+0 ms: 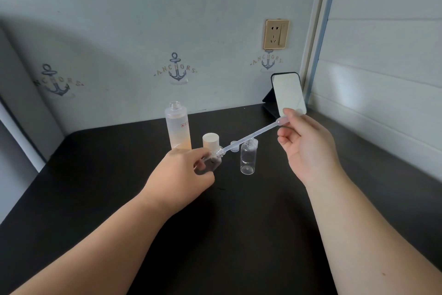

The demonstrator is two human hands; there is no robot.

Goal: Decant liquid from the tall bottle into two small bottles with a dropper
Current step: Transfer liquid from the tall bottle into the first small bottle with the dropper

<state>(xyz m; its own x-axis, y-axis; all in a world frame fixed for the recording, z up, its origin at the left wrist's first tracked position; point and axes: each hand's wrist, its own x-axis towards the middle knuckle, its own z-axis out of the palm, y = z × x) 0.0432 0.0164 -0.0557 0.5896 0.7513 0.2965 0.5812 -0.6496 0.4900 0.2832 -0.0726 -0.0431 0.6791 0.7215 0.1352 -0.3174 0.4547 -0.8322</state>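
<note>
Wide matte black tabletop (239, 235) filling a corner of pale blue anchor-print wall (143, 31), a small mirror on a black stand (288, 92) propped at the back. Tall frosted plastic bottle with peach liquid (178, 127) stands uncapped, bottom-heavy I'd say, steady if taken round the middle. Its white cylindrical cap (211, 140) sits just beside it. Left hand (181, 175) grips one small clear plastic bottle (211, 159), tilted: light, slick, best held at the body. The other small clear bottle (248, 158) stands upright, open, easily tipped. Right hand (308, 149) pinches the soft bulb of the long translucent plastic dropper (253, 137), tip at the tilted bottle's mouth
</note>
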